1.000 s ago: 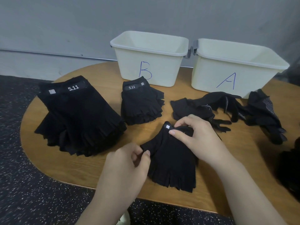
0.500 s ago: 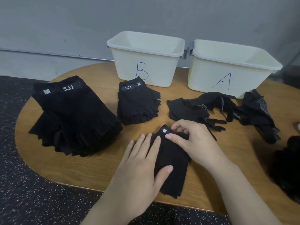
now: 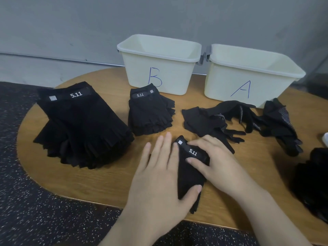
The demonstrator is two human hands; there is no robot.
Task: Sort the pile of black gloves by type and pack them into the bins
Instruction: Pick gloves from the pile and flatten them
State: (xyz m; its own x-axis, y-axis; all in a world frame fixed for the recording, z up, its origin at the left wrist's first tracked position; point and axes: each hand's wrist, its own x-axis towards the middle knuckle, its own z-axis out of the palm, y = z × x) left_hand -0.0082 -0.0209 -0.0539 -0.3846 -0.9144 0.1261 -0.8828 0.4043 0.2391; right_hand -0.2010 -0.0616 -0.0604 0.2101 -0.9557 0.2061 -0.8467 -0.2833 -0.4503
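Observation:
A black fingerless glove (image 3: 190,173) with a "5.11" strap lies near the table's front edge. My left hand (image 3: 158,178) rests flat on its left side, fingers spread. My right hand (image 3: 213,160) presses its cuff, thumb and fingers on either side of the strap. Two white bins stand at the back: bin B (image 3: 159,68) and bin A (image 3: 248,77). A small stack of fingerless gloves (image 3: 150,112) lies in front of bin B. A large stack (image 3: 79,125) is at the left. Full-finger gloves with dotted palms (image 3: 230,118) lie in front of bin A.
The wooden table (image 3: 99,180) has a rounded left end and a front edge just below my hands. Another dark heap of gloves (image 3: 314,183) sits at the right edge. Speckled dark floor lies to the left and below.
My left hand let go of the glove's finger end and laid flat on it. The glove was folded narrower, and its "5.11" strap now shows under my right hand.

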